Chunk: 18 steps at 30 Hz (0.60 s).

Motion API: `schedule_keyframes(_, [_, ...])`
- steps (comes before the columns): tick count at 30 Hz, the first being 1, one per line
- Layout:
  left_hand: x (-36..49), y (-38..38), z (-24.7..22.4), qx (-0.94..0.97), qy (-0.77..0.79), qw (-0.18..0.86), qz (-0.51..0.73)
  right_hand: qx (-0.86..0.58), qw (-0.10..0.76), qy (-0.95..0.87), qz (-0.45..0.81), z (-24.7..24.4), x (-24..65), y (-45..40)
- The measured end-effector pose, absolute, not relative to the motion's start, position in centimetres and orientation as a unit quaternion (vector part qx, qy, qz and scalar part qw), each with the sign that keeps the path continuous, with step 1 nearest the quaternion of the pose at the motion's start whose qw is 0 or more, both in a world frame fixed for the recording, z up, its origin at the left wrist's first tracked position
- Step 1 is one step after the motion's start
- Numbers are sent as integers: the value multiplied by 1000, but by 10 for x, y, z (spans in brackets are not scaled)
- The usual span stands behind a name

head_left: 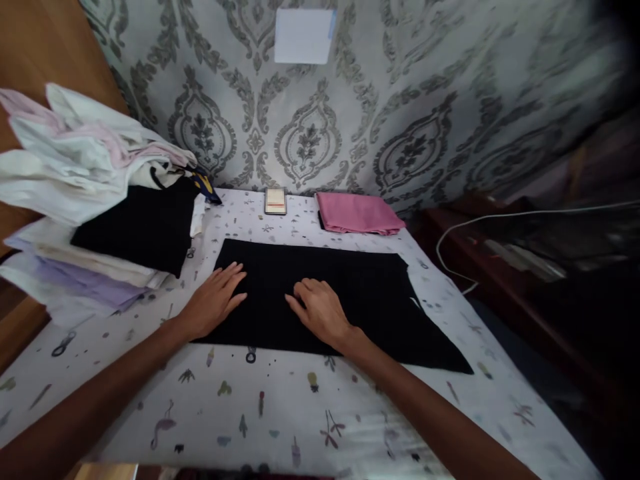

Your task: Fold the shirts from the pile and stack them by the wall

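A black cloth (pixel 280 313) lies spread flat across the patterned white sheet (pixel 240 407), longer from left to right than from front to back. Its right end narrows to a point near the front, and I cannot tell what kind of garment it is. My left hand (pixel 215 300) rests on the cloth's left edge, fingers stretched out and thumb apart. Near the cloth's middle, my right hand (pixel 320 307) lies palm down with loosely bent fingers and the thumb out to the left. Neither hand grips anything that I can see.
At the left stands a heap of white, pink and lilac clothes (pixel 65 153) with a folded black piece (pixel 145 227). Toward the back lie a small framed card (pixel 275 201) and folded pink cloth (pixel 357 212). A white cable (pixel 500 215) hangs over dark furniture at the right.
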<state>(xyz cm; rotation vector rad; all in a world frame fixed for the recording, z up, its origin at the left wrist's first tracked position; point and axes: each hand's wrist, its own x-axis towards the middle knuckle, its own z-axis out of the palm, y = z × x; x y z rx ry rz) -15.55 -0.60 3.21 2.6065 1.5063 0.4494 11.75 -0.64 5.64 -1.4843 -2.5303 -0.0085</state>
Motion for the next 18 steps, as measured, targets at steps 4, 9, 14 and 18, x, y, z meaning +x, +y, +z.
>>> schedule_keyframes(4, [-157,-4,32,859,488,30,149,-540,80,-838,-22,58,162,-6])
schedule_keyframes(9, [-159,-3,25,867,471,-6,160,-580,57,-813,-16,56,186,-7])
schedule_keyframes(14, [-161,0,20,870,457,-22,185,-570,212,-793,10,56,203,-10])
schedule_keyframes(18, [-163,1,18,869,453,-29,198,-670,282,-686,-34,53,247,-11])
